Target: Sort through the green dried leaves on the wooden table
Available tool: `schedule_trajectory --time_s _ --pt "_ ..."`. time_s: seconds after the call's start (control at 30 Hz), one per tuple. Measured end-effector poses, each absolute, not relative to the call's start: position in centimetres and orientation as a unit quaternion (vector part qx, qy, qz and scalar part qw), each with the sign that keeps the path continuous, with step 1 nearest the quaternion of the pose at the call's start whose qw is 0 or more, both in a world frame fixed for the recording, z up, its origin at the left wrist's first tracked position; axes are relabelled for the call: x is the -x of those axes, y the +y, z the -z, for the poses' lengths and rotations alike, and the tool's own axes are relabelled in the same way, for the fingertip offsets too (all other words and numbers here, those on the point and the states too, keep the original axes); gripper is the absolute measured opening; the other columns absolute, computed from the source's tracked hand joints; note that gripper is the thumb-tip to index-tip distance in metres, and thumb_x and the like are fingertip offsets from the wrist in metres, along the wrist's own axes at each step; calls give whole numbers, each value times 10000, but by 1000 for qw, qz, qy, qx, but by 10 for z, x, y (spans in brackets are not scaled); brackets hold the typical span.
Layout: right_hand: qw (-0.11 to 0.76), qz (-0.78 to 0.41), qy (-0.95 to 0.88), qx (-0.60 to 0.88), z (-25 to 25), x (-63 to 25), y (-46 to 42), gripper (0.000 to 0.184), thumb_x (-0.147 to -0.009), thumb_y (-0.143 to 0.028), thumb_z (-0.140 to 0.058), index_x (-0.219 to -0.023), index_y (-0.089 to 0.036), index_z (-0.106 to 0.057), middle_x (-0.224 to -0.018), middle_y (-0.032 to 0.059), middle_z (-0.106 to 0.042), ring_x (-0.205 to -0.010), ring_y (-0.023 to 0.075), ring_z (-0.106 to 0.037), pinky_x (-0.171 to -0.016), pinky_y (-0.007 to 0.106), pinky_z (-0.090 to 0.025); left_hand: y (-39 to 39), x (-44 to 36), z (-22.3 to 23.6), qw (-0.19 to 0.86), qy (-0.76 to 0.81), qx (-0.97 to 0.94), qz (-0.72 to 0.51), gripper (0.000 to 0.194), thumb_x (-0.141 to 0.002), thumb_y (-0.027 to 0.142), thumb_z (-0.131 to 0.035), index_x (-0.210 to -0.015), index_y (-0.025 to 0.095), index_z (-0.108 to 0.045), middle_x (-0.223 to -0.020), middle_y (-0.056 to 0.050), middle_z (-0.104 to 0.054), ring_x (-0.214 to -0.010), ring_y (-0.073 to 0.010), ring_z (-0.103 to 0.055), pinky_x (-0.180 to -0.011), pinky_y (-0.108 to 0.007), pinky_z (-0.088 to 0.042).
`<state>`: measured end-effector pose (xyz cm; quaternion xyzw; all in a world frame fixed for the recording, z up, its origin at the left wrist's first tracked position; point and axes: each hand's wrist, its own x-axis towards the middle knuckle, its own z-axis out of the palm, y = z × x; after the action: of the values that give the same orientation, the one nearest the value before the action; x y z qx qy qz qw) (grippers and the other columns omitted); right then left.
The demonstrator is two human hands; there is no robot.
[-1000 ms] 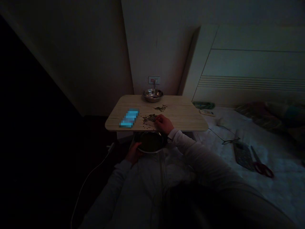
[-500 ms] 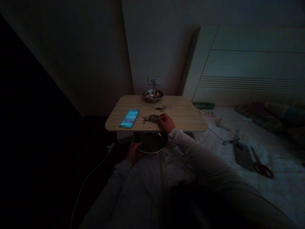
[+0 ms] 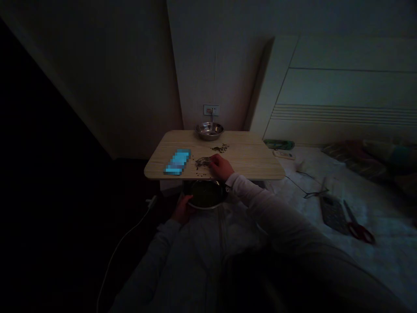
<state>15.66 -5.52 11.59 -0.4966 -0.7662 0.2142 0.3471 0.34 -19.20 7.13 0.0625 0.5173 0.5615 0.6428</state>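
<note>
1. Our right hand [image 3: 221,168]: fingers bunched at the right side of the dark grains [image 3: 201,163] on the table [image 3: 257,158]; can't tell if we're pinching any.
2. We'd best work fingertips low and light, small strokes, so grains don't scatter toward the phone [image 3: 177,162].
3. Our left hand [image 3: 182,209] grips the lower bowl [image 3: 208,208] by its left side, below the near edge; we should hold it level.
4. Farther-back cluster [image 3: 220,148]: we'd avoid mixing it in.
</note>
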Motion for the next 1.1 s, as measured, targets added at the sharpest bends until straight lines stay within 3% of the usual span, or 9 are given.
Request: schedule_trajectory --time_s 0.3,0.57,1.1 --pt "351 -226 -784 459 -112 -157 -55 155 -839 -228 -580 -991 -212 -605 -849 16 -675 -786 179 -607 -774 317 -478 -192 -3 -69 639 505 -69 -576 253 -846 88 -524 -1053 149 -656 -919 -68 -758 -927 -222 -720 -772 -341 -598" --pt "368 -253 -787 426 -105 -163 -52 123 -845 -218 -582 -968 -210 -593 -872 23 -679 -808 179 -615 -797 327 -487 -192 -2 -70 632 509 -71 -580 155 -853 75 -516 -883 153 -646 -836 -50 -748 -843 -196 -727 -715 -300 -595" --pt "312 -222 -833 399 -115 -161 -64 151 -883 -201 -532 -1011 -179 -607 -962 65 -696 -858 187 -619 -835 326 -473 -192 -2 -69 644 500 -73 -575 270 -856 98 -507 -1076 141 -657 -930 -75 -758 -932 -224 -718 -780 -351 -597"
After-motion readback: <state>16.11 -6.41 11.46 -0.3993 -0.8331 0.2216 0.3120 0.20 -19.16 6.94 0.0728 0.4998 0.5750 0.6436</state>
